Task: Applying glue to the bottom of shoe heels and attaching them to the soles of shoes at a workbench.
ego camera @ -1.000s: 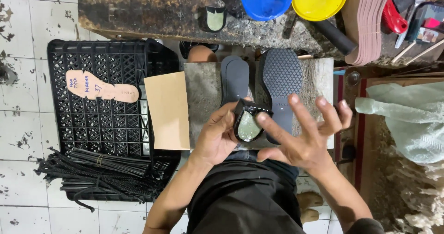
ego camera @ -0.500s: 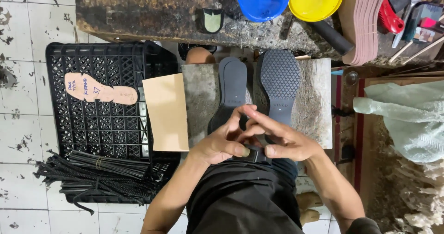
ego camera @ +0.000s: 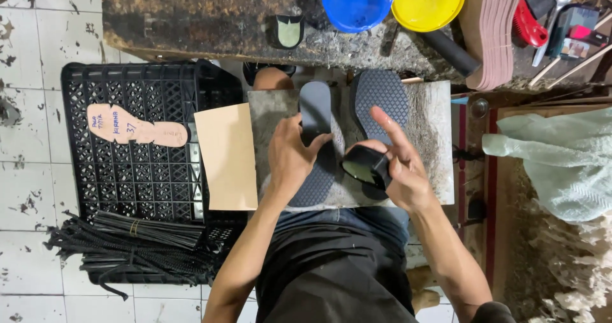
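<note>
At the centre of the frame, on a grey slab (ego camera: 433,138), the left hand (ego camera: 290,157) presses flat on a dark sole (ego camera: 317,144), fingers loosely spread. The right hand (ego camera: 398,167) grips a small black heel piece (ego camera: 363,165), forefinger extended over a second, textured sole (ego camera: 381,103). Beyond, blue (ego camera: 357,1) and yellow bowls (ego camera: 428,1) sit on the tabletop (ego camera: 191,23).

Left hand (ego camera: 290,157) pressing a dark sole (ego camera: 315,147) on the stone slab (ego camera: 433,170), right hand (ego camera: 398,167) gripping a black strap piece (ego camera: 363,165), textured sole (ego camera: 381,100) at the slab's far edge
</note>
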